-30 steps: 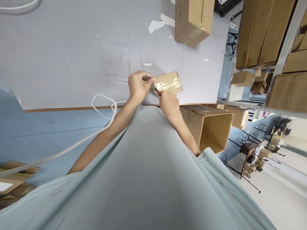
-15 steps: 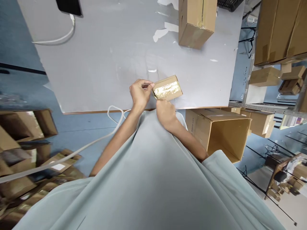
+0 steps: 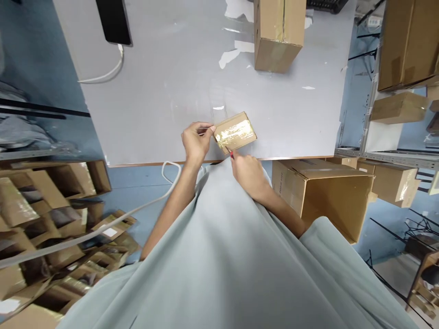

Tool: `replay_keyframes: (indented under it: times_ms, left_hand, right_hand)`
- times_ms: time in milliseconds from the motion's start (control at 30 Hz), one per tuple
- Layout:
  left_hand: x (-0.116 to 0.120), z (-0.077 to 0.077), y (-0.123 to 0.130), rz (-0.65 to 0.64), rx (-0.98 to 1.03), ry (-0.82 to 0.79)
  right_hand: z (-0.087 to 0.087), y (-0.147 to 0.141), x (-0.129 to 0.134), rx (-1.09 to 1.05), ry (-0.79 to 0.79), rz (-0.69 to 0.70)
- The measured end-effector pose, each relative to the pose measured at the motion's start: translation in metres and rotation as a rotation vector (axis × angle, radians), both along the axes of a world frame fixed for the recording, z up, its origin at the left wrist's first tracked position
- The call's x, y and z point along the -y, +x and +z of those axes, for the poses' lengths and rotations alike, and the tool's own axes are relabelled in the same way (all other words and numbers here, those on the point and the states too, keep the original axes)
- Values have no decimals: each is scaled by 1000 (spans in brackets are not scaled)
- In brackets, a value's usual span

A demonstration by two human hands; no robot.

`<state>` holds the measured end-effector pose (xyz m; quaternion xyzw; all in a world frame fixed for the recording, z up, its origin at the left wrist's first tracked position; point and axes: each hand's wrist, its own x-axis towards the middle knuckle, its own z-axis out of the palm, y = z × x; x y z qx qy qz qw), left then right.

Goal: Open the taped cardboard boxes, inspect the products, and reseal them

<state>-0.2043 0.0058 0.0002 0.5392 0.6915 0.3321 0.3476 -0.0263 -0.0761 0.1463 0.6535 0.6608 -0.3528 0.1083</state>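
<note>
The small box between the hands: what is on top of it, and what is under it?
On the small box is shiny tape; a red tool in the right hand is at its near corner. Below is the grey table; what lies directly beneath is covered.

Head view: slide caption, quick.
Left hand holding a small taped box, right hand with a red tool at its edge.
</note>
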Motion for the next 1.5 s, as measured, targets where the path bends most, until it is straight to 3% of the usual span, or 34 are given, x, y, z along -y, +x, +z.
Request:
replay_keyframes:
  times_ms: [100, 233, 333, 433, 567, 833, 1033, 1233, 1500]
  left_hand:
    - [2, 8, 16, -108, -115, 139]
    - [8, 16, 57, -375, -203, 221]
    - [12, 13, 77, -455, -222, 197]
    - [14, 8, 80, -459, -224, 180]
    - [13, 6, 76, -461, -216, 168]
    - [11, 8, 75, -472, -93, 184]
    - [8, 10, 78, -464, -20, 175]
    - [6, 8, 78, -494, 30, 169]
    - [1, 5, 74, -551, 43, 179]
  right_hand:
    - [-7, 43, 5, -23, 149, -150]
    - [-40, 86, -7, -89, 370, -258]
    - [-59, 95, -19, -148, 412, -241]
    - [-65, 90, -27, -155, 373, -193]
    - [-59, 76, -35, -56, 281, -171]
    - [-28, 49, -48, 167, 116, -162]
    - [-22, 31, -62, 284, 82, -166]
    - [-10, 32, -58, 360, 37, -151]
    - [-9, 28, -55, 386, 25, -185]
